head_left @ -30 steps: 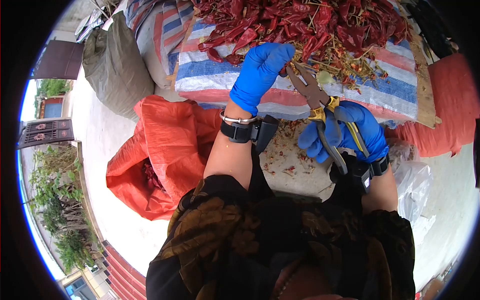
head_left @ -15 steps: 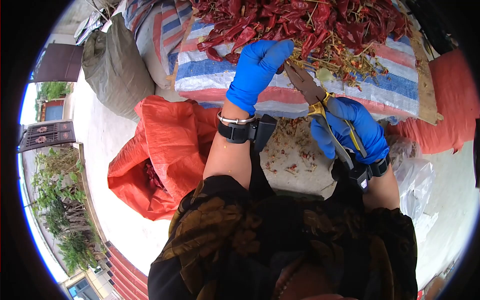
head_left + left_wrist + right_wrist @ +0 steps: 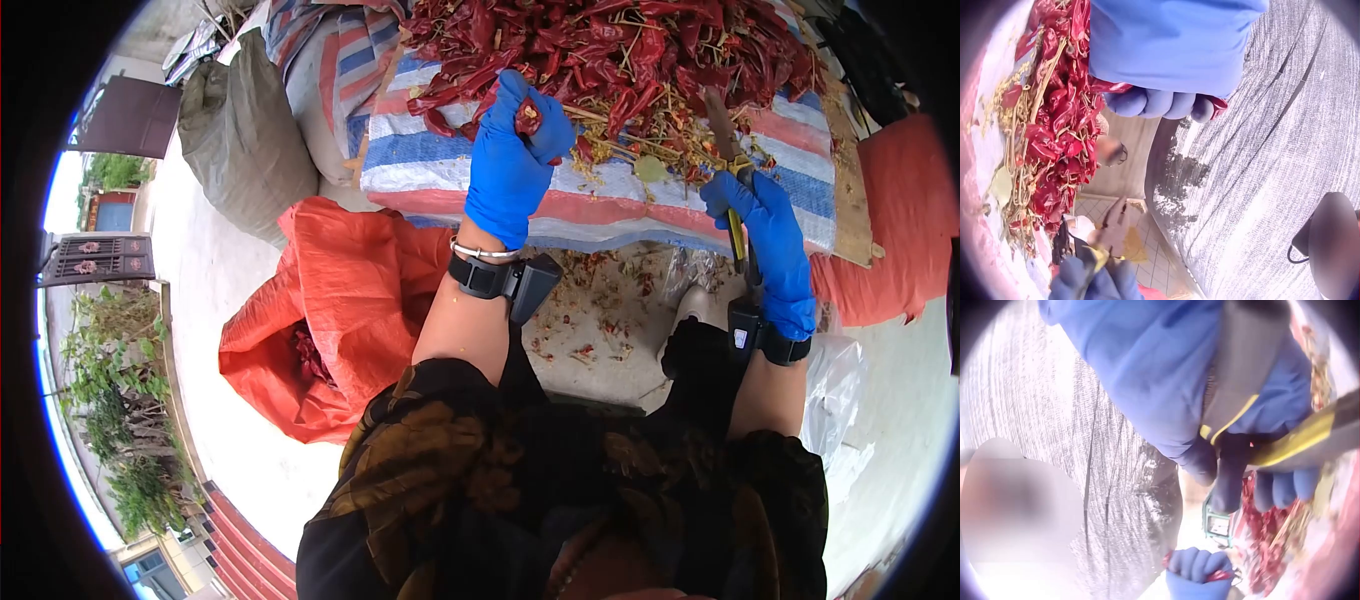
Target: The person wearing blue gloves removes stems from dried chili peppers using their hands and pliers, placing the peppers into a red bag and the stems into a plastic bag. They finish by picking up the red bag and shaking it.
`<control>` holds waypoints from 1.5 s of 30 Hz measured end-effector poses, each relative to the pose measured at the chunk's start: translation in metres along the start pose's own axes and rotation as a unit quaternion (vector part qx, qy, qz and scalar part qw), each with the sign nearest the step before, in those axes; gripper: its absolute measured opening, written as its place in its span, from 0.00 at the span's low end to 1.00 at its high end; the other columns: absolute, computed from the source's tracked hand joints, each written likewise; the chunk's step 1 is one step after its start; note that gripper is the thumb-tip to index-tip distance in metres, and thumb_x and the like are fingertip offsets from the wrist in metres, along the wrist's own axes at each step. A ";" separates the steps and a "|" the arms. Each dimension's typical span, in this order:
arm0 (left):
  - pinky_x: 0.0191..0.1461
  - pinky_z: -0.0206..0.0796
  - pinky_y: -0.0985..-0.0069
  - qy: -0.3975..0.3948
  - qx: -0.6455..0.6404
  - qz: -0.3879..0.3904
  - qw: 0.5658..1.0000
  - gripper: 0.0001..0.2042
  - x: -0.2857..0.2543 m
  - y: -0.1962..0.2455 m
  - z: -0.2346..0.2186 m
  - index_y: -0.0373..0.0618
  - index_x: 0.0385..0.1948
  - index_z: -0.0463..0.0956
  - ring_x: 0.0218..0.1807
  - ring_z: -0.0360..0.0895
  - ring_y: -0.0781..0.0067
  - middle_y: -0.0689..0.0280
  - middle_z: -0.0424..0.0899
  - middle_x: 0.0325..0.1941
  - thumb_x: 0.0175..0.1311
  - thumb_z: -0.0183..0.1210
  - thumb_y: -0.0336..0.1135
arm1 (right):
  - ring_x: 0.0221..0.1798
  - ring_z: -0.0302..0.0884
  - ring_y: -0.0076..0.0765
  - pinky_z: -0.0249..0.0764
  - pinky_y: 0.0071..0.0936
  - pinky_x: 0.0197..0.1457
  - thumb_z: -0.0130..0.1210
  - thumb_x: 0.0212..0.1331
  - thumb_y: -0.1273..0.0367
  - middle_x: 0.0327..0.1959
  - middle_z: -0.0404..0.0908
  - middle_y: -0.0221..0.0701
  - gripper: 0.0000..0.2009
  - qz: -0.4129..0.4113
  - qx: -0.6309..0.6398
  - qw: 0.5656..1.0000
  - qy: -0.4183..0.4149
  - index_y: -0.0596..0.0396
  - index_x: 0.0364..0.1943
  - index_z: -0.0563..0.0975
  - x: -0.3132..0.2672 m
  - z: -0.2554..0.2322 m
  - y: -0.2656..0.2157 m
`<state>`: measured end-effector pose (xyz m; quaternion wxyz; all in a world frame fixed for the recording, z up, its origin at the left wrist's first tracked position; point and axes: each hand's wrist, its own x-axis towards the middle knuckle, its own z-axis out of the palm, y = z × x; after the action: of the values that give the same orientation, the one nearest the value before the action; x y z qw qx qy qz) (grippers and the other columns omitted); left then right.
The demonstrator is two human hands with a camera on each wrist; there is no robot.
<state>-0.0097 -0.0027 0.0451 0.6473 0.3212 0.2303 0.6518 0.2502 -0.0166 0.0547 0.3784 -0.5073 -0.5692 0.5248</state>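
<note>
My left hand (image 3: 505, 175), in a blue glove, is raised in front of the pile and grips a dried red chili pepper (image 3: 528, 118). In the left wrist view its fingers curl over, and red chili skin (image 3: 1217, 106) pokes out past the fingertips. My right hand (image 3: 775, 240), also gloved in blue, grips a pair of pliers (image 3: 720, 125) by yellow-and-black handles. Their brown metal jaws point up, over the right part of the pile and well apart from the left hand. Behind both hands lies a heap of dried red chilies (image 3: 590, 60) with stems and seeds along its near side.
The heap lies on a striped woven sheet (image 3: 430, 150) over a board. An open orange-red sack (image 3: 350, 260) with chilies inside stands at left, a grey-green sack (image 3: 235, 145) behind it. At right are another red sack (image 3: 900, 220) and clear plastic (image 3: 835, 390). Scraps litter the floor.
The pliers' tip was at the left hand's fingers; my right hand has carried the pliers off to the right. My left hand has turned more upright, showing the chili in its grip.
</note>
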 end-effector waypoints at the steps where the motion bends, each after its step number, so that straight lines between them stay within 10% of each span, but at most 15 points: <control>1: 0.26 0.47 0.79 -0.001 0.000 -0.001 1.000 0.20 0.000 0.000 0.005 0.48 0.20 0.64 0.19 0.55 0.79 0.72 0.59 0.15 0.58 0.51 0.55 | 0.27 0.71 0.27 0.68 0.22 0.34 0.48 0.59 0.62 0.25 0.76 0.34 0.15 0.000 0.000 1.000 0.001 0.61 0.25 0.74 0.003 -0.007 0.005; 4: 0.24 0.41 0.77 0.019 0.012 -0.013 1.000 0.25 0.000 -0.001 0.012 0.48 0.11 0.56 0.15 0.45 0.79 0.73 0.50 0.10 0.64 0.39 0.55 | 0.28 0.71 0.28 0.67 0.24 0.33 0.51 0.56 0.61 0.24 0.75 0.33 0.14 0.015 -0.047 0.996 0.079 0.60 0.29 0.75 0.015 -0.032 0.023; 11: 0.26 0.46 0.78 0.001 0.055 -0.002 0.998 0.17 0.006 -0.008 -0.002 0.49 0.18 0.60 0.20 0.50 0.80 0.74 0.56 0.18 0.60 0.51 0.48 | 0.35 0.74 0.52 0.68 0.39 0.36 0.57 0.47 0.59 0.32 0.75 0.46 0.17 -0.047 -0.488 0.827 0.274 0.60 0.32 0.76 0.033 -0.099 0.062; 16: 0.24 0.59 0.79 0.172 0.054 0.023 0.983 0.12 0.003 -0.011 0.001 0.44 0.24 0.71 0.19 0.66 0.75 0.69 0.70 0.18 0.59 0.56 0.42 | 0.35 0.74 0.52 0.68 0.41 0.37 0.58 0.46 0.58 0.32 0.76 0.46 0.17 -0.025 -0.531 0.795 0.293 0.57 0.32 0.77 0.041 -0.122 0.080; 27: 0.30 0.60 0.76 0.266 -0.157 -0.060 0.949 0.12 -0.044 -0.025 0.027 0.49 0.26 0.68 0.25 0.63 0.77 0.73 0.67 0.23 0.61 0.52 0.46 | 0.50 0.71 0.46 0.66 0.42 0.50 0.56 0.47 0.58 0.42 0.77 0.41 0.15 0.014 -0.626 0.702 0.338 0.51 0.34 0.79 0.052 -0.102 0.062; 29: 0.30 0.60 0.75 0.260 -0.206 -0.065 0.941 0.11 -0.040 -0.025 0.034 0.49 0.27 0.68 0.25 0.63 0.77 0.73 0.67 0.23 0.61 0.52 0.46 | 0.48 0.71 0.49 0.66 0.38 0.50 0.56 0.48 0.60 0.39 0.77 0.44 0.14 -0.171 -0.616 0.639 0.428 0.53 0.34 0.80 0.054 -0.089 0.054; 35: 0.32 0.62 0.72 0.210 -0.254 -0.046 0.943 0.11 -0.013 -0.015 0.025 0.49 0.28 0.67 0.26 0.64 0.74 0.72 0.67 0.23 0.62 0.51 0.45 | 0.51 0.70 0.40 0.64 0.36 0.54 0.54 0.51 0.68 0.42 0.78 0.37 0.12 -0.321 -0.402 0.784 0.347 0.53 0.40 0.78 0.065 -0.043 0.040; 42: 0.29 0.59 0.73 0.255 -0.134 0.104 0.952 0.14 0.007 0.001 -0.019 0.47 0.26 0.66 0.24 0.63 0.75 0.71 0.67 0.23 0.62 0.50 0.47 | 0.40 0.74 0.36 0.69 0.28 0.46 0.55 0.51 0.71 0.35 0.78 0.34 0.13 -0.261 -0.176 0.943 0.109 0.51 0.44 0.76 0.056 0.040 0.029; 45: 0.25 0.57 0.80 0.305 0.099 0.169 0.932 0.15 0.005 -0.024 -0.034 0.45 0.25 0.67 0.21 0.63 0.79 0.70 0.67 0.20 0.64 0.48 0.47 | 0.38 0.73 0.40 0.68 0.32 0.45 0.57 0.49 0.69 0.34 0.76 0.35 0.16 -0.327 -0.290 0.896 0.077 0.49 0.46 0.76 0.058 0.064 0.029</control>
<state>-0.0167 0.0071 0.0052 0.3913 0.2035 0.4221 0.7920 0.1822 0.0241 0.0097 0.4077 -0.4182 -0.7991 0.1423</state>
